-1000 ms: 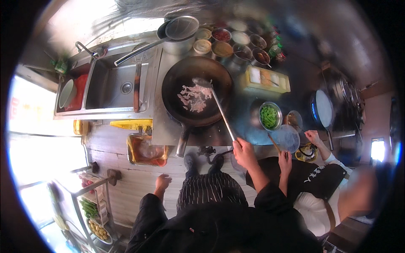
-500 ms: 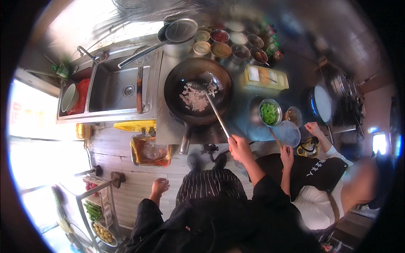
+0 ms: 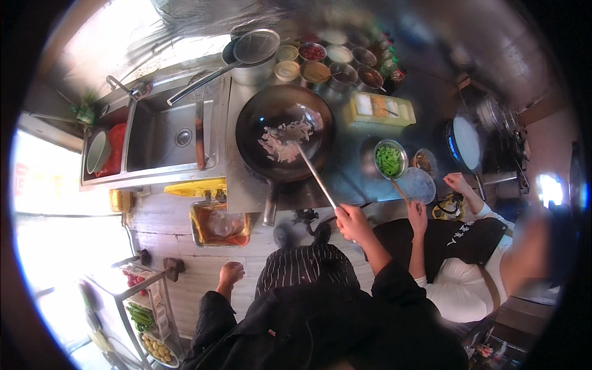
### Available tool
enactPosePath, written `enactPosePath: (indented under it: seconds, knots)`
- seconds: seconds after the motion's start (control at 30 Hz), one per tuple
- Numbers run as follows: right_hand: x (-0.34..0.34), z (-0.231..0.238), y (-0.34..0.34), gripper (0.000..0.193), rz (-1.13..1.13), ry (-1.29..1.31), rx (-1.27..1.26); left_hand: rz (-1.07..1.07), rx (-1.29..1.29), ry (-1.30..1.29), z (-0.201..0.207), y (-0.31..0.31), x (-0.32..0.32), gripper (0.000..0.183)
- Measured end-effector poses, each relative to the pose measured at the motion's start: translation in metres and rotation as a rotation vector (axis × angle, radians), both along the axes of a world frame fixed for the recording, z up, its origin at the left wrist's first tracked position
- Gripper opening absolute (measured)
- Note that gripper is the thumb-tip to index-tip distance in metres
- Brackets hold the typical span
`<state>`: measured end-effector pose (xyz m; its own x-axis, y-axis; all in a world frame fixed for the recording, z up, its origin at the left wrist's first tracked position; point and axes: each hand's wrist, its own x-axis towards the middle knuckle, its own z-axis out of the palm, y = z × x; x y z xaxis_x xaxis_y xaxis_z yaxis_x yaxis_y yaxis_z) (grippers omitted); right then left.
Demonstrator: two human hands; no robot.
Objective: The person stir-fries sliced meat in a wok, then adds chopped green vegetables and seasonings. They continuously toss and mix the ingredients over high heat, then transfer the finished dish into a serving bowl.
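Observation:
My right hand (image 3: 353, 223) is closed round the end of a long metal ladle handle (image 3: 316, 174). The ladle's head is down among pale shredded meat (image 3: 279, 148) in a dark wok (image 3: 254, 114) and is hard to make out. The wok sits on the steel counter, its handle (image 3: 270, 203) pointing toward me, with no hand on it. My left hand (image 3: 230, 273) hangs low beside my striped apron, its fingers loosely curled in with nothing seen in them.
A co-worker's hand (image 3: 417, 217) at the right holds a thin stick by a clear bowl (image 3: 420, 185). A bowl of chopped greens (image 3: 390, 159), a yellow seasoning box (image 3: 404, 112) and several sauce pots (image 3: 316, 72) stand nearby. Left are a sink (image 3: 154, 148) and long-handled strainer (image 3: 256, 46).
The ladle has shifted within the wok, and the meat lies spread somewhat differently. My left hand's fingers look more curled. The whole view has shifted slightly.

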<state>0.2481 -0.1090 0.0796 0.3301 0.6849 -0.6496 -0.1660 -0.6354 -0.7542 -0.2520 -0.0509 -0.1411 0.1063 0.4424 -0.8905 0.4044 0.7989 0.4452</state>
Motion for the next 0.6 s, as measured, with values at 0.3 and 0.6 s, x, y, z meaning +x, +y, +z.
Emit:
enactPosePath:
  seconds: [0.3,0.6]
  knots:
    - [-0.002,-0.026,0.030,0.032,0.012,-0.525,0.075,-0.266,0.083,-0.440,0.123,0.042,0.111,0.040]
    - [-0.084,-0.013,0.075,0.033,0.119,-0.518,0.443,0.189,0.134,-0.563,0.211,0.074,0.260,0.032]
